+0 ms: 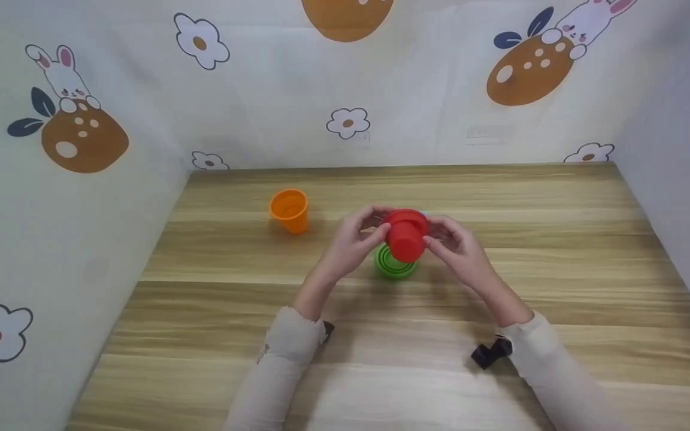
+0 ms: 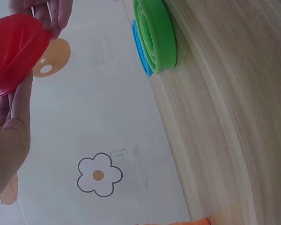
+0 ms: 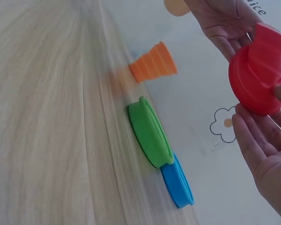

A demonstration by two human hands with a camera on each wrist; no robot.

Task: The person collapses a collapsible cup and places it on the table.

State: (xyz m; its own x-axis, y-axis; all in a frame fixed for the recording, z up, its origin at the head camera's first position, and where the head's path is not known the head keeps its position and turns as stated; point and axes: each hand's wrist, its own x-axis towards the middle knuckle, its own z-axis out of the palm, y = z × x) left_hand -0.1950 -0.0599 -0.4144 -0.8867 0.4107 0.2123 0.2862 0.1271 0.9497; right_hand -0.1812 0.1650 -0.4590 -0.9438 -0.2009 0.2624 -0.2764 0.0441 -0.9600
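Observation:
Between my two hands is a red collapsible cup [image 1: 406,234], held up above the table with its narrow base tilted toward me. In the right wrist view the red cup [image 3: 262,70] looks partly folded, its narrow end jutting from the wide rings. My left hand [image 1: 352,240] grips its left side, thumb on the front. From the right, my right hand [image 1: 460,248] pinches it with thumb and fingers. Below the hands a green collapsible cup [image 1: 395,267] lies folded flat on the table. A flat blue cup [image 3: 178,183] lies right beside the green one, mostly hidden in the head view.
An orange cup [image 1: 290,209], fully extended, stands on the wooden table [image 1: 213,335] to the left of my hands. Behind the table rises a pale wall [image 1: 273,102] printed with flowers and rabbits. Black camera mounts [image 1: 492,353] sit at the wrists.

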